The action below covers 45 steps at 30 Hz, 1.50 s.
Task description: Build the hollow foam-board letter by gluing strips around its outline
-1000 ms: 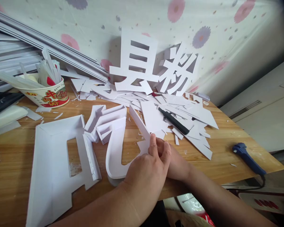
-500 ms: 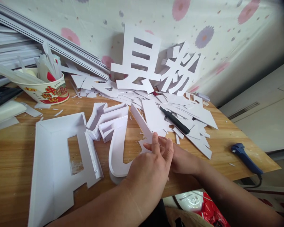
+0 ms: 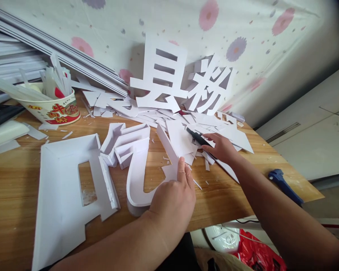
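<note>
A white foam-board character (image 3: 135, 177) with raised side walls lies face down on the wooden table. At its right end, my left hand (image 3: 173, 195) is closed on the wall, index finger stretched along it and thumb hidden. My right hand (image 3: 222, 148) is closed around a black utility knife (image 3: 197, 137), with thumb and fingers on either side of its handle. The knife rests over loose white board offcuts (image 3: 180, 137). Left of the curved stroke, a box-like part (image 3: 53, 199) with a rectangular cutout faces up.
Two finished-looking white characters (image 3: 161, 75) lean against the flowered wall covering. A paper noodle bowl (image 3: 55, 107) full of translucent sticks stands at the left, near stacked boards (image 3: 14, 56). A blue corded tool (image 3: 285, 186) lies by the table's right edge.
My right hand has left the spot beside my left hand, moving up and right onto the black utility knife. My left hand stays on the character's wall. The view has shifted slightly.
</note>
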{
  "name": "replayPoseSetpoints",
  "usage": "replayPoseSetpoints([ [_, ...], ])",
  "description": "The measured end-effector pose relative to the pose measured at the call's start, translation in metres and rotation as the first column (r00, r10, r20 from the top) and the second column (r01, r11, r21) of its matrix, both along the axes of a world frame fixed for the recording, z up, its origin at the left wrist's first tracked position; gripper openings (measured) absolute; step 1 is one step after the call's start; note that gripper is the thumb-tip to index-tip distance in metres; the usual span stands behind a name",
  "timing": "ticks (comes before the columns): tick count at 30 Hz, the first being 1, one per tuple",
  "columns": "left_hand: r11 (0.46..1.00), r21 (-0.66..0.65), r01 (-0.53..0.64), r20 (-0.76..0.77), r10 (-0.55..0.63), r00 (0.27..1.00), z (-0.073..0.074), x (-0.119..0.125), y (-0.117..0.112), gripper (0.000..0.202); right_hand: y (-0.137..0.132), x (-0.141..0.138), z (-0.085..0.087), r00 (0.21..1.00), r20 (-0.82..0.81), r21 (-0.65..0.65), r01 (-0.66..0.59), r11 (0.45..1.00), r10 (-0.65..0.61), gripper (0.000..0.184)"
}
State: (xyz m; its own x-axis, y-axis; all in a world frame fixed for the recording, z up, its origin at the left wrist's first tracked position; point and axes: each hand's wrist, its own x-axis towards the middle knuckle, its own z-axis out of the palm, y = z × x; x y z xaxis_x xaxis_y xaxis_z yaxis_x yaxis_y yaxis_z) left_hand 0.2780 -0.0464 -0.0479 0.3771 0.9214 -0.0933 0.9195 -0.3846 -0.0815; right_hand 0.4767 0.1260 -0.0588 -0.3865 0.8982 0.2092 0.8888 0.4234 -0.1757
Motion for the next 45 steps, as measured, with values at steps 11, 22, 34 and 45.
replayPoseSetpoints([
  [11, 0.99, 0.141, 0.003, 0.038, -0.008, 0.999, -0.007, 0.002, -0.003, 0.06, 0.005, -0.027, 0.034, 0.994, 0.104, -0.095, -0.025, 0.995, 0.035, 0.037],
  [22, 0.995, 0.099, -0.013, 0.035, 0.009, 0.999, -0.004, 0.001, -0.002, 0.062, -0.012, -0.058, 0.058, 0.837, 0.295, -0.411, -0.325, 0.852, 0.462, 0.02],
  [34, 0.994, 0.105, -0.016, 0.038, 0.012, 0.999, -0.004, 0.002, -0.002, 0.058, -0.01, -0.072, 0.058, 0.756, 0.474, -0.385, -0.282, 0.879, 0.451, 0.028],
  [45, 0.995, 0.098, -0.011, 0.024, 0.008, 1.0, -0.002, 0.002, -0.002, 0.059, -0.019, -0.076, 0.044, 0.685, 0.637, -0.297, -0.204, 0.933, 0.353, 0.03],
])
